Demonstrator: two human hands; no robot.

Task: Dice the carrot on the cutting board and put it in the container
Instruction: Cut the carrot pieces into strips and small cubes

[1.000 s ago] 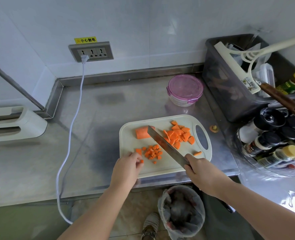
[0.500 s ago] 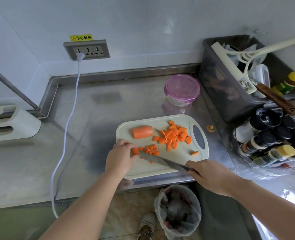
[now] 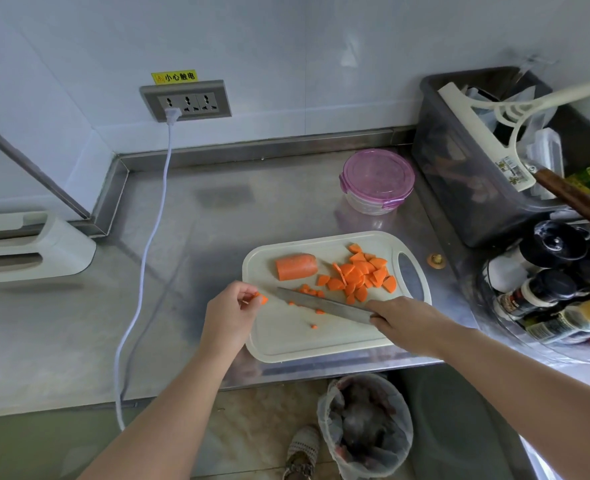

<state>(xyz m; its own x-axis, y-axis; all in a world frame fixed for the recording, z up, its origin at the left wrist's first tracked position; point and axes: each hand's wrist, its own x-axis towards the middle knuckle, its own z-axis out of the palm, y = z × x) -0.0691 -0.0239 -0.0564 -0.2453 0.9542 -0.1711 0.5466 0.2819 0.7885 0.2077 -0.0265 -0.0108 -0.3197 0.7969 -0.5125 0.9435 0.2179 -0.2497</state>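
1. Board [image 3: 321,341], pale plastic, lies at the lower centre of the frame on the steel counter [image 3: 79,323], its handle hole toward the right.
2. Carrot is all on or at the board, in four lots. A whole stub [image 3: 296,266] lies near its upper left corner. A heap of thick slices [image 3: 362,275] sits toward the upper right. Small dice [image 3: 309,291] are scattered just above the blade, with a few more below it.
3. The fourth lot is the bits [image 3: 261,299]. The left hand [image 3: 229,315], at the board's left edge, has its fingers curled in and pinches them at the fingertips.
4. The right hand [image 3: 407,320], at the board's right side, is clamped round the knife [image 3: 321,303]. It hides the handle.
5. The blade runs low across the middle of the board, its tip pointing left toward the pinched bits. Whether the edge touches the board cannot be told.
6. The container [image 3: 376,181], clear with a purple lid clipped on, stands on the counter above the board, well apart from it.
7. A carrot end [image 3: 436,259] lies on the counter just right of the board's handle.
8. At the upper right stands a dark bin [image 3: 459,188] holding utensils. Below it is a cluster of bottles [image 3: 546,289].
9. At the upper left a socket [image 3: 186,100] sits on the wall. A white cord [image 3: 148,237] is plugged in and trails down over the counter's front edge.
10. A white appliance [image 3: 27,247] sits at the left edge.
11. Below the counter, at the bottom centre, stands a lined trash can [image 3: 366,424] with a shoe [image 3: 302,448] beside it.
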